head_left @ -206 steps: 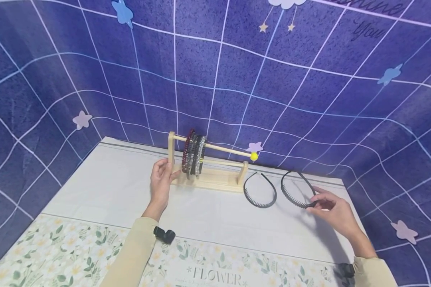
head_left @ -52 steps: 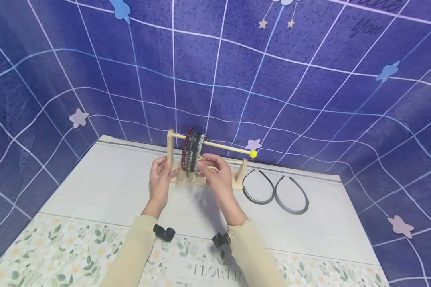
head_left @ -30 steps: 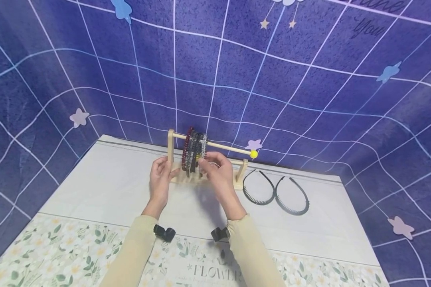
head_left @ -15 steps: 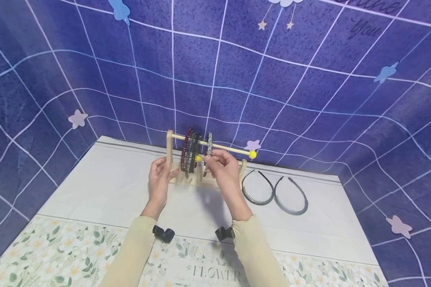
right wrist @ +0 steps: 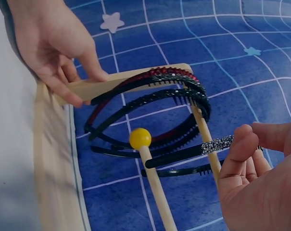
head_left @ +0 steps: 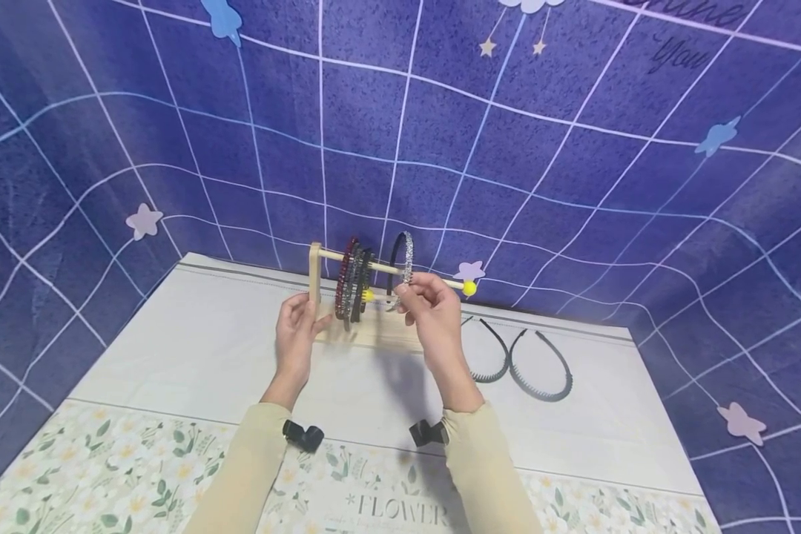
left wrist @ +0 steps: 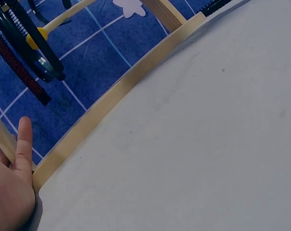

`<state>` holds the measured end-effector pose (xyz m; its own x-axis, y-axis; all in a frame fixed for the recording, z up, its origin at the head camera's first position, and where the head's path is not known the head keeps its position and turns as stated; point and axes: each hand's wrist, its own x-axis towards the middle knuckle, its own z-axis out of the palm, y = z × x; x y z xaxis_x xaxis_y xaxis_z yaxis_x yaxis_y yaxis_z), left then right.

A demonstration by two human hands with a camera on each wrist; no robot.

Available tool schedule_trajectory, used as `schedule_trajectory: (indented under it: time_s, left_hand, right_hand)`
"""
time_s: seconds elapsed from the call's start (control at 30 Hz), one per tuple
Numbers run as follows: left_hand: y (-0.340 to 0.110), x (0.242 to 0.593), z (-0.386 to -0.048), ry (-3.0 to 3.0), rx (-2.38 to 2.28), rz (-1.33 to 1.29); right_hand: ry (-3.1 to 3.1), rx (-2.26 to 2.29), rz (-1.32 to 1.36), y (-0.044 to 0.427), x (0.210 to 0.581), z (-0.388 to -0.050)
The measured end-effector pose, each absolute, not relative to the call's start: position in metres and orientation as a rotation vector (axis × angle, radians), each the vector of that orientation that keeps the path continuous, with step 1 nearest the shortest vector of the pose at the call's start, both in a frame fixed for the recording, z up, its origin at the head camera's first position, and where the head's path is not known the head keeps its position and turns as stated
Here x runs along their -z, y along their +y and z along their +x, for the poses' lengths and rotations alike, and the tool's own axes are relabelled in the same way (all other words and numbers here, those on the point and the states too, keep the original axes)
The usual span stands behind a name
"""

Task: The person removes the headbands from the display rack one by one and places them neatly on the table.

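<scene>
Pinching glittery headband [head_left: 409,256] in right hand [head_left: 437,317]; gripping rack [head_left: 315,274] with left hand [head_left: 297,328].
Can read "FLOWER" on tablecloth [head_left: 173,460], "You" on backdrop [head_left: 541,178].

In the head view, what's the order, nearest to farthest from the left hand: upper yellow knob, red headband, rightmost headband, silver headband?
1. Red headband: right of the left hand.
2. Silver headband: farther right, in the right hand.
3. Upper yellow knob: at the rod's tip.
4. Rightmost headband: on the table, far right.

Wooden stand [head_left: 387,334] and nearest tabletop headband [head_left: 492,378], partly hidden in head view
</scene>
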<state>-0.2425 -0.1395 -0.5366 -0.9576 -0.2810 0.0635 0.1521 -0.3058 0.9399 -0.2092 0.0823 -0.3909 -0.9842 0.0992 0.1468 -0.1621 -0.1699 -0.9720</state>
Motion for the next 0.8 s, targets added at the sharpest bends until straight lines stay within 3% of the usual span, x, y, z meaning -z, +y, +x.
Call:
schedule_trajectory:
  time_s: [0.8]
  left_hand:
    - [-0.14, 0.538, -0.244, -1.649, 2.346, 0.149]
  right_hand:
    - [-1.841, -2.225, 0.18, 0.115, 0.374, -0.198]
